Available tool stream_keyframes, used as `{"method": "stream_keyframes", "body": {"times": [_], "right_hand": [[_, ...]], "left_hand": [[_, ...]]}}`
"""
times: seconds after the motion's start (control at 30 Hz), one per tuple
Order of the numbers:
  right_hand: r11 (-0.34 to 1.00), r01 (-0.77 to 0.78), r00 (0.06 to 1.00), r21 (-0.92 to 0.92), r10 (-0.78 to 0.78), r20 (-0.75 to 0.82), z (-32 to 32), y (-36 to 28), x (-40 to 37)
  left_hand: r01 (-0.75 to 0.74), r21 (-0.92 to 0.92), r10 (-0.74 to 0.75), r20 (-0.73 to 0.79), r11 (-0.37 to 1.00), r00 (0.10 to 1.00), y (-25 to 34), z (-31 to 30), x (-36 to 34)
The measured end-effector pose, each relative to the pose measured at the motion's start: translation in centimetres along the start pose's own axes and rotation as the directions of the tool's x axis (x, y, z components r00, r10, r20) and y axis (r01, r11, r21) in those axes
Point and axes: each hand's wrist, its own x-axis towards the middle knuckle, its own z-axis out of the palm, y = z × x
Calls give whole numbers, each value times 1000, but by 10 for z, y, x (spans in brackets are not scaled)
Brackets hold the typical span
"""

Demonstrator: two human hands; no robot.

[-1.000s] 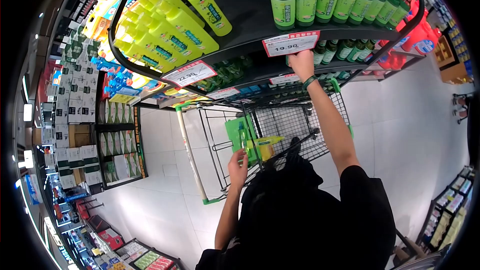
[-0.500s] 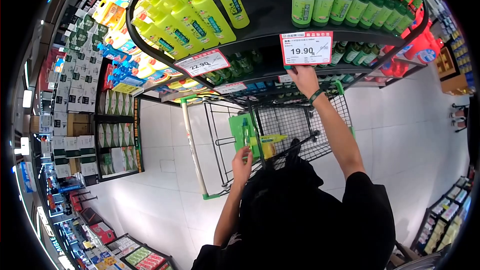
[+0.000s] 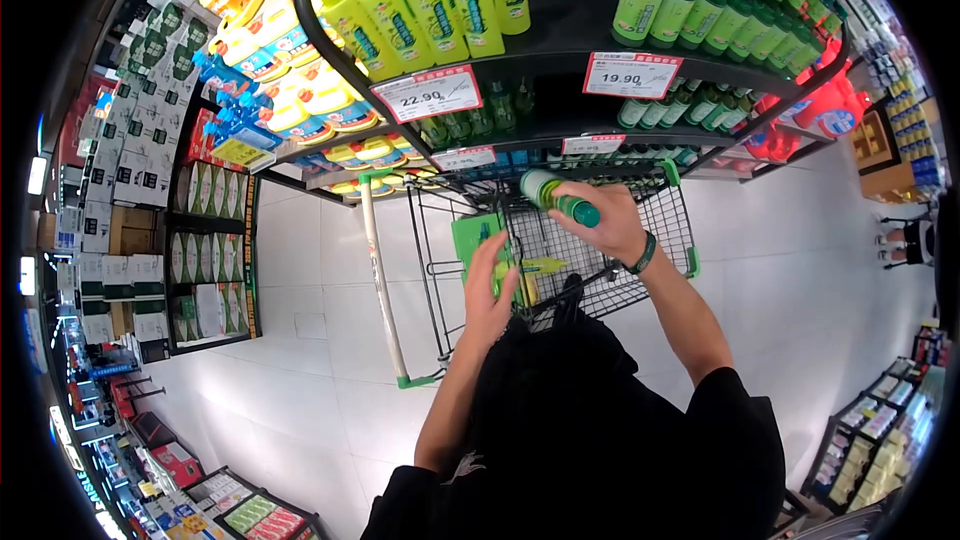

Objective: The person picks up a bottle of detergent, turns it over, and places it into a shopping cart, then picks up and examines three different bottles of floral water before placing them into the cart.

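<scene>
A green bottle with a pale label and green cap is tilted above the shopping cart, in the grip of my right hand. The fingers wrap around its upper part. My left hand is over the near side of the cart by the green seat panel, its fingers apart and nothing in them. Inside the cart lies a yellow-green bottle, partly hidden by the wire and my left hand.
The shelf ahead carries yellow-green spray bottles and green bottles behind price tags. More green bottles stand on a lower shelf. Stacked boxes line the left. A person's legs show at far right.
My right hand has come back from below the price tag and now shows a green bottle over the cart. My left hand has risen a little and its fingers have spread.
</scene>
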Motion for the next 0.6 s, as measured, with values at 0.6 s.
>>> {"method": "stream_keyframes", "body": {"times": [0.6], "right_hand": [[481, -672, 731, 563, 551, 402, 63, -138, -7]], "left_hand": [[476, -802, -115, 468, 361, 876, 3, -36, -70]]}}
